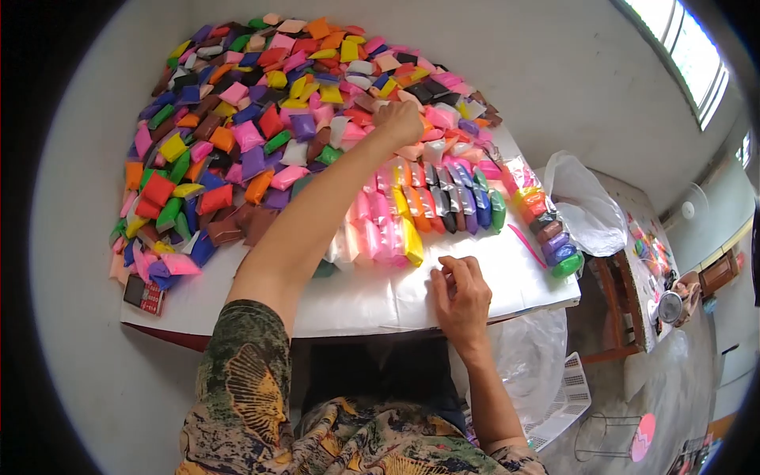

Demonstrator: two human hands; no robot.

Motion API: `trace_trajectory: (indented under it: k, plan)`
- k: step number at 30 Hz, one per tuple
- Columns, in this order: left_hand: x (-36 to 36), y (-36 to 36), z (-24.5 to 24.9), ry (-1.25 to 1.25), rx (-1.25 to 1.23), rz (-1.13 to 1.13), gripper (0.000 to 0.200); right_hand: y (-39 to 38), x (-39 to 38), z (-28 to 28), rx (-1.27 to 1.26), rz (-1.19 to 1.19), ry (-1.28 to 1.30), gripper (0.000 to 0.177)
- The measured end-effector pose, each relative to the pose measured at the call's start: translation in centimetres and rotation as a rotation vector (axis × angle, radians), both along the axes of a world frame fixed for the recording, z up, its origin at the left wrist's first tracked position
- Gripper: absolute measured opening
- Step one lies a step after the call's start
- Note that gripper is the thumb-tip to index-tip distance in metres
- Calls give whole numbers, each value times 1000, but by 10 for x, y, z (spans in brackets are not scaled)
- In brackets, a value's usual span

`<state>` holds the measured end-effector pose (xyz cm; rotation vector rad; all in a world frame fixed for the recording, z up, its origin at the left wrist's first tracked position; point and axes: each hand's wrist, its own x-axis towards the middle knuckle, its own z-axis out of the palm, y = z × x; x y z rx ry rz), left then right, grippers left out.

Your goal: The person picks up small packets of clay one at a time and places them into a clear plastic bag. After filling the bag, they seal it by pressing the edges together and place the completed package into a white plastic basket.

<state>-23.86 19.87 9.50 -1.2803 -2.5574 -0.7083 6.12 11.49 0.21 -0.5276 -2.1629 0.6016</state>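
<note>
My left hand [400, 123] reaches far over the table into a big heap of small, colourful plastic-wrapped packets [253, 162]. Its fingers are curled closed among the packets, and whatever they grip is hidden. Below that hand, packets stand in neat rows [431, 202], running through pink, yellow, orange, red, black, purple, blue and green. My right hand [463, 301] rests at the table's front edge, loosely bent with thumb and fingers apart and nothing seen in it. The white tabletop [364, 305] lies beneath both hands.
A clear bag holding a stacked row of coloured packets [550, 229] lies at the table's right end, beside a thin pink strip [526, 245]. A crumpled clear plastic bag [582, 206] hangs over a second table [633, 206]. A pink-topped stool [643, 437] stands on the floor.
</note>
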Motion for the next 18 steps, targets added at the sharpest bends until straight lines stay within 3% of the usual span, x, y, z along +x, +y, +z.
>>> trace_trajectory:
  k: [3,6,13,16,18]
  plan:
    - [-2,16,1,-32,-121,74,34,1,0,0,-2,-1,-3,18]
    - [-7,26,-5,-109,2,68,36,0,0,-1,-20,-2,0,17]
    - [11,10,14,-148,136,-212,47,1,1,-4,-5,-1,37,18]
    - [52,-20,39,-146,429,-322,39,-2,2,-2,-89,-31,165,21]
    - [100,-59,57,-404,507,-513,41,0,6,-4,-210,-16,346,22]
